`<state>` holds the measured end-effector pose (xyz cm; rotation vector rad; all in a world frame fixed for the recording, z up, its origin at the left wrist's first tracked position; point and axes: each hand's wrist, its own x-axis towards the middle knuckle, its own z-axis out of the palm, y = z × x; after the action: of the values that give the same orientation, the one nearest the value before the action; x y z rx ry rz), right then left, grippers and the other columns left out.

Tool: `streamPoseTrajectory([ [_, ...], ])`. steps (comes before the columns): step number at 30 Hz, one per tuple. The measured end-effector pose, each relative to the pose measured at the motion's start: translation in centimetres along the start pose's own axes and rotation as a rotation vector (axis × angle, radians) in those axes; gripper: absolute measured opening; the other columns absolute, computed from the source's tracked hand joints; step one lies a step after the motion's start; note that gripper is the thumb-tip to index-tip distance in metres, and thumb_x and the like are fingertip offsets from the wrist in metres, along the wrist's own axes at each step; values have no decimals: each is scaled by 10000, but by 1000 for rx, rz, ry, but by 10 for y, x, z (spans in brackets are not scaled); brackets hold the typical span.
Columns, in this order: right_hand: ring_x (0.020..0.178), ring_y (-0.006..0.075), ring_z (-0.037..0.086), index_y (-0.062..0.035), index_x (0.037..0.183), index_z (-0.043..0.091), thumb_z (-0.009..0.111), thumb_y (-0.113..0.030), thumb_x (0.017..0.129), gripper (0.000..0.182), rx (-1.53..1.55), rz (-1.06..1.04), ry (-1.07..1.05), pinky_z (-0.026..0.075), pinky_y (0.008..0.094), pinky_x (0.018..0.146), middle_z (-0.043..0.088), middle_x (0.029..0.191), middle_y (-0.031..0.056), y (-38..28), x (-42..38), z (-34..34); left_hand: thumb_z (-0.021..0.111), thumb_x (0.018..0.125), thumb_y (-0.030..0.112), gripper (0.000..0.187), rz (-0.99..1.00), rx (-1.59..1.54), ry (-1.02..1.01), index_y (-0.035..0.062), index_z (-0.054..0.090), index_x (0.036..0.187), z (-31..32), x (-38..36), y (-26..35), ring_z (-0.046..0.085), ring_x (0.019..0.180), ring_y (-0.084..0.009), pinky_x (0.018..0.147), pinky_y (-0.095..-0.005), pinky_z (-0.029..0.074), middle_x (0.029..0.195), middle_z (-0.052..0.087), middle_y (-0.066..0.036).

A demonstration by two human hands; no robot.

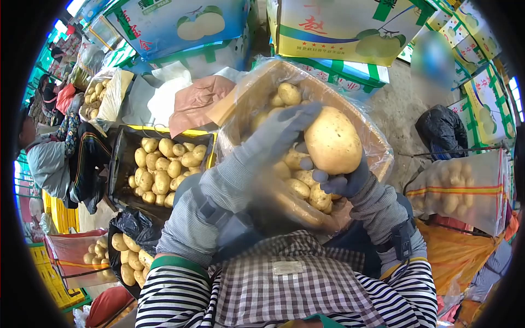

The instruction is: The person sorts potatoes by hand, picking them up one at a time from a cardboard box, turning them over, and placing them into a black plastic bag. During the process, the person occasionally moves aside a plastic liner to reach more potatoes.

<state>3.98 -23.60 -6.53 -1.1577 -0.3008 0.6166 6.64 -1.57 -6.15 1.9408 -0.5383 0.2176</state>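
A large, pale potato (333, 141) is held up over an open cardboard box (374, 134) lined with clear plastic. My right hand (355, 180), in a grey-blue glove, grips it from below and behind, with fingertips showing at its lower left. My left hand (287, 124), gloved alike and slightly blurred, lies along the potato's upper left side. Its fingers are stretched out, and the fingertips seem to touch the skin. Beneath both hands, several smaller potatoes (299, 187) lie inside the box, partly hidden by my hands.
Left of the box stands a dark, lined crate of potatoes (162, 180). A black bag of larger potatoes (131, 259) sits nearer me. Printed fruit cartons (350, 27) are stacked ahead. At right is a mesh sack of potatoes (454, 188). A seated person (52, 164) is at far left.
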Motion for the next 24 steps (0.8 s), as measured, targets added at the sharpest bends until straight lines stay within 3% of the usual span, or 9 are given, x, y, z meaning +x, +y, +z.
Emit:
streamPoseTrajectory([
  [1, 1110, 325, 630, -53, 1442, 343, 616, -426, 919, 698, 177, 65, -6, 617, 352, 730, 567, 1290, 192, -1, 2, 2, 610, 937, 450, 509, 127, 68, 30, 32, 626, 1225, 1, 0, 0, 637, 1026, -239, 877, -315, 511, 1116, 664, -150],
  [3, 1106, 373, 625, -66, 1455, 328, 539, -584, 923, 772, 675, 207, 38, 623, 370, 672, 552, 1304, 204, -2, 17, 8, 601, 936, 463, 525, -99, -76, 28, 16, 623, 1211, 2, 0, 2, 635, 1016, -226, 882, -318, 506, 1091, 668, -139],
  [5, 1089, 418, 621, -76, 1458, 328, 444, -680, 911, 824, 616, 209, 70, 605, 359, 586, 555, 1295, 209, -2, 19, 13, 604, 930, 449, 547, -806, -512, -41, -14, 590, 1220, -9, 12, 42, 641, 993, -219, 886, -330, 506, 1068, 660, -138],
  [8, 1056, 431, 620, -77, 1450, 335, 400, -716, 908, 840, 379, 164, 104, 578, 333, 528, 555, 1273, 220, 3, 17, 10, 556, 934, 555, 610, -759, -428, 56, -11, 656, 1138, -1, 8, 21, 637, 942, -156, 841, -293, 507, 1006, 674, -102],
  [14, 984, 357, 600, -62, 1386, 385, 415, -652, 933, 744, 39, -3, 94, 539, 301, 547, 558, 1200, 177, 8, 12, 19, 547, 951, 515, 578, -599, -283, -57, -5, 650, 1182, -10, 2, 28, 641, 948, -165, 848, -300, 512, 1060, 683, -87],
  [19, 924, 294, 583, -50, 1333, 426, 428, -598, 953, 667, -86, -82, 125, 506, 276, 563, 561, 1140, 141, 12, 8, 23, 455, 1024, 330, 385, -415, -608, 97, 45, 656, 1185, 8, -5, 14, 636, 982, -193, 888, -314, 512, 1083, 680, -106],
  [21, 901, 269, 577, -45, 1312, 442, 433, -577, 961, 637, -197, -123, 174, 493, 265, 570, 562, 1116, 126, 17, 11, 19, 393, 1048, 227, 322, -128, -258, 127, 46, 609, 1204, 27, 4, -22, 630, 1019, -204, 903, -329, 516, 1124, 668, -99],
  [23, 877, 244, 570, -40, 1291, 459, 438, -555, 969, 608, -307, -152, 219, 480, 255, 576, 563, 1092, 112, 24, 16, 11, 676, 888, 352, 661, -456, -260, 92, 13, 403, 1386, 35, -9, 34, 630, 1068, -257, 899, -349, 514, 1156, 635, -165],
  [24, 865, 232, 567, -37, 1280, 467, 441, -544, 974, 593, -350, -161, 237, 473, 250, 580, 563, 1080, 105, 28, 20, 4, 741, 810, 398, 787, -505, -234, 129, -1, 386, 1387, 35, -10, 45, 627, 1070, -294, 904, -369, 510, 1149, 626, -193],
])
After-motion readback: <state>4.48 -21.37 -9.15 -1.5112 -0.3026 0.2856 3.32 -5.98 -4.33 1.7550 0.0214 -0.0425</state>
